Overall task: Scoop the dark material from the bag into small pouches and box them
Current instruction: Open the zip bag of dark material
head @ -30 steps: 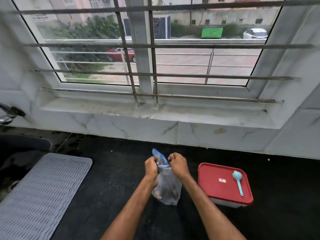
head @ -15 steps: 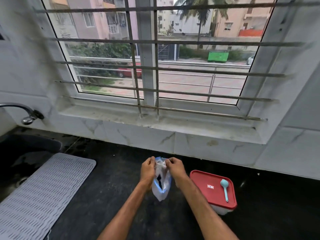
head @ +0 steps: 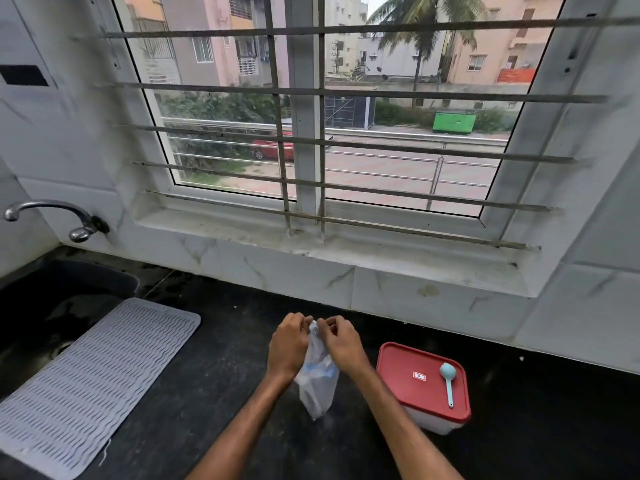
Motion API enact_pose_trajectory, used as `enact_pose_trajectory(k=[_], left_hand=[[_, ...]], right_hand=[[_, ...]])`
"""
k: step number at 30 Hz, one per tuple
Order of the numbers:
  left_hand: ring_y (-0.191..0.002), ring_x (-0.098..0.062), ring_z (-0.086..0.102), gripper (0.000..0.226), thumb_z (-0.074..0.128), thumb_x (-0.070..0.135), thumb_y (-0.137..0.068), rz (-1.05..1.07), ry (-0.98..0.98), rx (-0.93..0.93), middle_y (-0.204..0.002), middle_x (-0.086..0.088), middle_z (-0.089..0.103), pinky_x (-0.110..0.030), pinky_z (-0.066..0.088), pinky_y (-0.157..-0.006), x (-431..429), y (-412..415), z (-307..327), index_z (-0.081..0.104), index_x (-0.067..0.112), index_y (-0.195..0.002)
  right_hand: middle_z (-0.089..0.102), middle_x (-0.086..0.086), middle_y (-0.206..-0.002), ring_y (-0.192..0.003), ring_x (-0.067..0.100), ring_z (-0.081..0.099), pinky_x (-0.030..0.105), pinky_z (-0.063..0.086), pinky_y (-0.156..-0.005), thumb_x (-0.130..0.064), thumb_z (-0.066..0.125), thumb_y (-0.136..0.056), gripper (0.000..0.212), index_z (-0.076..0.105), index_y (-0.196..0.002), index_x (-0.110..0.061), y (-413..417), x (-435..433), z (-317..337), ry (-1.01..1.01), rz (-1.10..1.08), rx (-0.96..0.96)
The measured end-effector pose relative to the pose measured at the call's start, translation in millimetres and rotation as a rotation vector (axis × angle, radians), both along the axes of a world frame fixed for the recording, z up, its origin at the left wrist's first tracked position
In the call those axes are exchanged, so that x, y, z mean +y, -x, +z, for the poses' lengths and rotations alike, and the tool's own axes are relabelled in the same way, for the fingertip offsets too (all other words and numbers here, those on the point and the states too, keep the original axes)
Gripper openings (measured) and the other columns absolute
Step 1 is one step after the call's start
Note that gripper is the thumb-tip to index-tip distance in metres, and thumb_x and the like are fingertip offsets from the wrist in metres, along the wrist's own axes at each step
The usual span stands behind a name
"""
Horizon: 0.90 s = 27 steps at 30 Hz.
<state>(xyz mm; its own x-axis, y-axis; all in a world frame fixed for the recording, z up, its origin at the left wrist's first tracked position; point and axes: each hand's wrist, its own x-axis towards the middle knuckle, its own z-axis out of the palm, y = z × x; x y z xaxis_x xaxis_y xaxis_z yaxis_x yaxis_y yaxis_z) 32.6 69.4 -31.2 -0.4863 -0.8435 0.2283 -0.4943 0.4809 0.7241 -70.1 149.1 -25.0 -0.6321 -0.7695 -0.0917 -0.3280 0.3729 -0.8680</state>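
Note:
A clear plastic bag (head: pixel 318 386) with a blue zip strip hangs over the black counter (head: pixel 194 403). My left hand (head: pixel 287 344) and my right hand (head: pixel 341 342) both pinch its top edge, fingers curled close together. Its contents are hard to make out; the lower part looks dark. To the right stands a white box with a red lid (head: pixel 417 377). A small light-blue scoop (head: pixel 447 381) lies on that lid.
A grey ribbed drying mat (head: pixel 86 379) covers the counter's left side beside a dark sink (head: pixel 52 292) with a chrome tap (head: pixel 52 216). A marble sill and a barred window (head: pixel 311 150) rise behind the counter.
The camera has tilted up, showing more window. Both hands stay at the bag's top and have drawn closer together; the bag hangs narrower and more folded than a second ago.

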Motion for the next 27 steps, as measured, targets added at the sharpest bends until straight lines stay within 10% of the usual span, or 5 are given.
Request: enact_pose_trajectory(k=[5,12,15,23,27], left_hand=[[-0.069,-0.024,0.066,0.036,0.045,0.026,-0.104,0.219,-0.395,0.309,-0.069,-0.006,0.065,-0.038,0.053,-0.063,0.4,17.9,2.8,0.056,0.013,-0.072],[-0.065,-0.021,0.056,0.032,0.042,0.013,-0.103,0.273,-0.971,0.695,-0.075,-0.013,0.058,-0.025,0.052,-0.051,11.4,29.7,-10.6,0.059,0.006,-0.077],[-0.070,-0.032,0.064,0.052,0.046,0.047,-0.100,0.152,-1.240,0.790,-0.078,-0.021,0.066,-0.038,0.057,-0.067,14.1,25.5,-20.5,0.067,0.002,-0.084],[-0.082,-0.010,0.072,0.025,0.075,0.019,-0.085,-0.223,-0.434,0.302,-0.093,0.003,0.075,-0.023,0.056,-0.071,2.8,4.5,-27.5,0.064,0.026,-0.106],[-0.062,-0.003,0.062,0.028,0.056,0.040,-0.097,-0.223,-0.171,-0.052,-0.068,0.008,0.067,-0.029,0.052,-0.060,5.0,3.4,-20.5,0.064,0.026,-0.074]], right_hand=[[0.054,0.002,-0.118,-0.104,0.019,0.054,0.032,0.051,-0.086,-0.026,0.062,-0.095,0.024,0.057,-0.115,-0.015,-10.1,5.9,-9.0,-0.170,-0.087,0.364],[0.064,0.006,-0.113,-0.104,0.023,0.063,0.032,0.049,-0.087,-0.024,0.064,-0.090,0.026,0.060,-0.112,-0.011,-8.3,1.9,-10.9,-0.171,-0.217,0.004],[0.058,0.007,-0.118,-0.105,0.025,0.060,0.030,0.046,-0.086,-0.024,0.059,-0.094,0.026,0.059,-0.115,-0.009,-11.3,-0.7,-18.8,-0.228,-0.215,-0.046],[0.063,0.022,-0.075,-0.064,0.029,0.061,0.033,0.052,-0.064,0.003,0.045,-0.091,0.030,0.065,-0.069,0.001,12.0,-6.8,-14.1,0.105,-0.401,-0.890],[0.066,0.013,-0.077,-0.069,0.023,0.065,0.033,0.055,-0.068,-0.037,0.045,-0.103,0.046,0.066,-0.084,-0.002,9.8,-11.2,-15.0,0.130,-0.338,-0.756]])
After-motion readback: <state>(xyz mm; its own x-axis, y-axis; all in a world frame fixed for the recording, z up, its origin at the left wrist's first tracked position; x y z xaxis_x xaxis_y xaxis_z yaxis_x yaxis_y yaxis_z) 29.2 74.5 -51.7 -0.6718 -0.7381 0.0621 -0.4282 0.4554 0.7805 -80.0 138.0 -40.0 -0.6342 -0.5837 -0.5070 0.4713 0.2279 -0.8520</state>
